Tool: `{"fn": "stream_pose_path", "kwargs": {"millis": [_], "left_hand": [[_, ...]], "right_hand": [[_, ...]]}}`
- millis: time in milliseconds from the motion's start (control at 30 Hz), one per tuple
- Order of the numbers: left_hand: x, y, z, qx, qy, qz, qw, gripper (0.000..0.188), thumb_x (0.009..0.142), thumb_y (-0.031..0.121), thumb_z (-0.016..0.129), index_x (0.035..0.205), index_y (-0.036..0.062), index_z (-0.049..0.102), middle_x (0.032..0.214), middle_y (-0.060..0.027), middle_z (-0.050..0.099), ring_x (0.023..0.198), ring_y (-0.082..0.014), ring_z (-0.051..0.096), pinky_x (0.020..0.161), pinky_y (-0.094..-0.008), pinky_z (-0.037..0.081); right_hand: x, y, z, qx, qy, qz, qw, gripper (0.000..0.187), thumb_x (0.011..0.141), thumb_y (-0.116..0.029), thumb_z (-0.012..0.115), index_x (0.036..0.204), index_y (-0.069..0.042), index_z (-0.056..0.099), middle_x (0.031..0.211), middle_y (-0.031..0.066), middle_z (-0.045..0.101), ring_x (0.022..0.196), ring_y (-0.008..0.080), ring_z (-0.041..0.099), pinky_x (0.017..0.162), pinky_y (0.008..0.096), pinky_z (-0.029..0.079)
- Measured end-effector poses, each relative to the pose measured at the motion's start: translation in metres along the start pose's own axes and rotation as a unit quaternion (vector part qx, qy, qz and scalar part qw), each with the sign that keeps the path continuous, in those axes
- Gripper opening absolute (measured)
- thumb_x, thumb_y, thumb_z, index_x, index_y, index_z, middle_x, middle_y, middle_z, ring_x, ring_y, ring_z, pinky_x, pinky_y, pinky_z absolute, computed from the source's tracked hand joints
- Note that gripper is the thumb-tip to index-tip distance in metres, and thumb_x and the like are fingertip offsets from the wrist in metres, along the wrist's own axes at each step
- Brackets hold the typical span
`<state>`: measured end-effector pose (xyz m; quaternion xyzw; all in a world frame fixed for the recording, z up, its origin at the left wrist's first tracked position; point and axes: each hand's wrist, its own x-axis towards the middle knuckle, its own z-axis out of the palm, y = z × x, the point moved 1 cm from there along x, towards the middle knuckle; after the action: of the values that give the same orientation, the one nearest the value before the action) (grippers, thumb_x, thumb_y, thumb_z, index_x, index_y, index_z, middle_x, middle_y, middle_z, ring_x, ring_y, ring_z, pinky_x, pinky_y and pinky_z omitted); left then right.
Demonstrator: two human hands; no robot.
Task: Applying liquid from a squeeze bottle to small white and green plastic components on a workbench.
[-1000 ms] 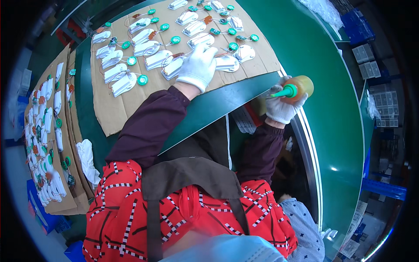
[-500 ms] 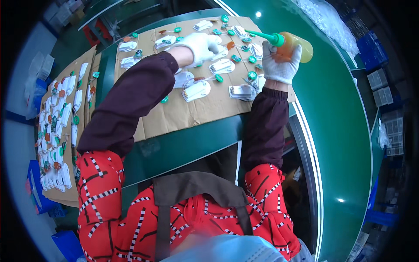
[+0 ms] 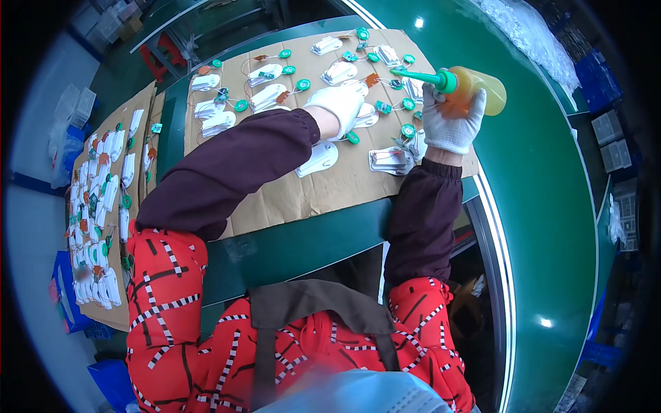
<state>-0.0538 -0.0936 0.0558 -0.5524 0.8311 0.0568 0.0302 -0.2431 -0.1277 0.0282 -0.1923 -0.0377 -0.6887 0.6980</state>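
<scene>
My right hand [image 3: 451,127], in a white glove, is closed round a clear squeeze bottle [image 3: 490,91] of yellowish liquid. The bottle lies tilted on its side, and its long green nozzle [image 3: 423,77] points left over the parts. My left hand [image 3: 337,110], gloved too, reaches down among white plastic housings [image 3: 318,160]; its fingers are mostly hidden behind the back of the hand, so its grip is unclear. Close to its fingertips lies an orange flat piece [image 3: 372,80]. Round green parts on thin wires [image 3: 303,85] lie beside the housings on a cardboard sheet [image 3: 275,206].
On the left, another cardboard sheet [image 3: 117,315] carries many similar housings, packed close. The green table [image 3: 544,241] runs along the right side. Clear plastic bags [image 3: 530,41] lie at the far right, near a blue bin [image 3: 597,77]. A red stool [image 3: 160,58] stands at the far left.
My left hand has moved right and nearer to me over the housings. The bottle in my right hand has come slightly nearer, its nozzle still pointing left. The whole view has shifted a little.
</scene>
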Motion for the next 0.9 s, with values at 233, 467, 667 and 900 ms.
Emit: {"fn": "stream_pose_path", "kwargs": {"millis": [233, 467, 667, 900], "left_hand": [[-0.004, -0.003, -0.002, -0.100, 0.017, -0.019, 0.995, 0.029, 0.083, 0.026, 0.049, 0.102, 0.0043, 0.054, 0.103, -0.0168, 0.056, 0.090, -0.0307, 0.057, 0.076, -0.0345, 0.046], [-0.002, -0.022, 0.013, -0.203, 0.124, -0.122, 0.964, 0.018, 0.068, 0.017, 0.061, 0.079, 0.0021, 0.060, 0.073, -0.0129, 0.062, 0.065, -0.0180, 0.061, 0.059, -0.0289, 0.048], [0.010, -0.043, 0.030, -0.242, 0.101, -0.111, 0.959, 0.016, 0.069, 0.011, 0.058, 0.081, 0.0011, 0.061, 0.071, -0.0090, 0.062, 0.060, -0.0133, 0.060, 0.056, -0.0263, 0.048], [0.008, -0.045, 0.024, -0.275, 0.033, -0.137, 0.951, 0.014, 0.071, 0.011, 0.058, 0.080, 0.0009, 0.059, 0.071, -0.0071, 0.062, 0.059, -0.0117, 0.060, 0.055, -0.0245, 0.048]], "right_hand": [[-0.002, 0.003, 0.002, -0.032, -0.033, 0.007, 0.999, 0.040, 0.084, -0.032, 0.053, 0.110, -0.002, 0.045, 0.098, 0.0146, 0.057, 0.076, 0.0248, 0.059, 0.076, 0.0467, 0.050], [-0.005, 0.008, 0.015, -0.258, -0.005, -0.015, 0.966, 0.039, 0.082, -0.023, 0.056, 0.111, 0.000, 0.044, 0.102, 0.0142, 0.055, 0.087, 0.0254, 0.060, 0.069, 0.0383, 0.053], [-0.008, 0.014, 0.019, -0.492, 0.009, -0.019, 0.870, 0.038, 0.077, -0.013, 0.064, 0.109, 0.003, 0.049, 0.097, 0.0127, 0.058, 0.081, 0.0205, 0.062, 0.061, 0.0290, 0.053], [-0.009, 0.021, 0.021, -0.496, 0.003, -0.034, 0.867, 0.041, 0.071, -0.016, 0.072, 0.103, 0.002, 0.053, 0.092, 0.0097, 0.061, 0.076, 0.0149, 0.060, 0.061, 0.0229, 0.049]]}}
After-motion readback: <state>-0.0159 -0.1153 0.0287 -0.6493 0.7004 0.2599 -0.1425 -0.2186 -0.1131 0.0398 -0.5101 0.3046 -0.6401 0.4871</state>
